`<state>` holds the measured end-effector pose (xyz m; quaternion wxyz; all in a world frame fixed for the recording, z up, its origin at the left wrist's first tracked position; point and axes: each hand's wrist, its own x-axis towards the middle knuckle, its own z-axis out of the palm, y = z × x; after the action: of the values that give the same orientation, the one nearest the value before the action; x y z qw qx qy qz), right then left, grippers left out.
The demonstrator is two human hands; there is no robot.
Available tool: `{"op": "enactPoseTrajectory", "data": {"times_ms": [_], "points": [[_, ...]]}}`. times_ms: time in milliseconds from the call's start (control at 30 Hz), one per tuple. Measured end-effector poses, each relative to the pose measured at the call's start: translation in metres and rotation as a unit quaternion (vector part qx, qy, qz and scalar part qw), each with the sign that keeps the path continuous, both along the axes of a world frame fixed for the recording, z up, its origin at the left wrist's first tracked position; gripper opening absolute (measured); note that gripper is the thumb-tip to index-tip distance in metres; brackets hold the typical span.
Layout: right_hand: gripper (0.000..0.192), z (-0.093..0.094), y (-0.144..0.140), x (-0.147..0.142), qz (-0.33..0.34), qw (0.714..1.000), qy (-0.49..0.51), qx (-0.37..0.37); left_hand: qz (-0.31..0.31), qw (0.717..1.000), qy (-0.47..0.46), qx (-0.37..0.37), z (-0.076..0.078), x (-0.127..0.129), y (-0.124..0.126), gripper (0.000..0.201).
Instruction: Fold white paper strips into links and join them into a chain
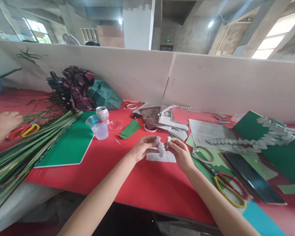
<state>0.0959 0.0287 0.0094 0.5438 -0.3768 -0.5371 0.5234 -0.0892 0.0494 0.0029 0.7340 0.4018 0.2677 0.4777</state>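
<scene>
Hands, left (144,148) and right (179,152), are pinching a small folded grey newsprint piece (161,147) above the red bench (127,177), likely light, flimsy, tearable, best gripped at folded ends.

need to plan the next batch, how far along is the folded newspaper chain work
Done: a long chain of folded newsprint pieces lies on the green sheet at right, and a shorter white chain rests by the partition. In hand: the left hand and right hand pinch small folded paper pieces together above a cut newsprint scrap. Left: uncut newspaper pages remain on the red table.
</scene>
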Motion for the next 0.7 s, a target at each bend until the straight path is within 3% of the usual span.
{"op": "enactPoseTrajectory", "data": {"times_ms": [167,333,567,700], "points": [[0.027,-0.0013,-0.0006,-0.0023,-0.027,0.993,-0.104,0.049,-0.040,0.999,-0.013,-0.017,-0.0012,-0.0015,-0.0028,0.026],[0.018,-0.0014,-0.0061,-0.0051,-0.038,0.957,-0.252,0.137,-0.053,0.998,-0.005,-0.031,-0.0034,-0.0014,-0.0038,0.023],[0.026,-0.0007,-0.0029,-0.0028,-0.097,0.941,-0.278,0.165,-0.079,0.996,0.024,-0.029,-0.0063,-0.0022,-0.0019,0.024],[0.026,-0.0020,-0.0005,0.0006,-0.103,0.941,-0.277,0.162,-0.038,0.999,0.028,-0.009,-0.0086,-0.0010,0.0003,0.030]]}}
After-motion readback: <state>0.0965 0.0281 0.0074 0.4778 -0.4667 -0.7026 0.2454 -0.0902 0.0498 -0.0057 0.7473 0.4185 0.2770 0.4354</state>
